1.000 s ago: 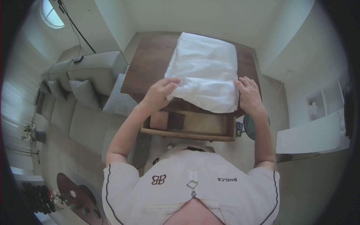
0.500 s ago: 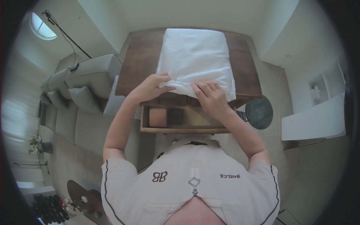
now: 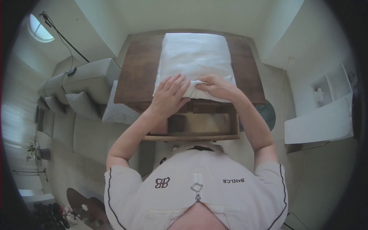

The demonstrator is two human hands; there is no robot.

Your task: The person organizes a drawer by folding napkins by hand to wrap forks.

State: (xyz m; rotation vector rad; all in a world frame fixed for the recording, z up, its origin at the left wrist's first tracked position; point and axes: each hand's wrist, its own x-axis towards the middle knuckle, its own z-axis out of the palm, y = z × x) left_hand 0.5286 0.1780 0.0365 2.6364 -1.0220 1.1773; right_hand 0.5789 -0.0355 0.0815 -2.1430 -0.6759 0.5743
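Observation:
A folded white cloth (image 3: 195, 55) lies on a dark wooden table (image 3: 135, 78). My left hand (image 3: 170, 94) rests flat on its near left corner, fingers spread. My right hand (image 3: 216, 85) pinches the cloth's near edge at the middle, fingers curled around the fold. Both hands sit side by side, almost touching. Below them a wooden drawer (image 3: 193, 128) stands pulled out from the table's front; my arms hide part of its inside.
A grey sofa (image 3: 82, 82) with cushions stands left of the table. A round dark stool (image 3: 269, 113) sits at the table's right corner. White shelving (image 3: 326, 115) is at the right. A plant (image 3: 33, 151) stands far left.
My right hand slid up onto the cloth's near edge and closed on it. My left hand flattened on the corner. The pink item seen in the drawer is now hidden by my arm.

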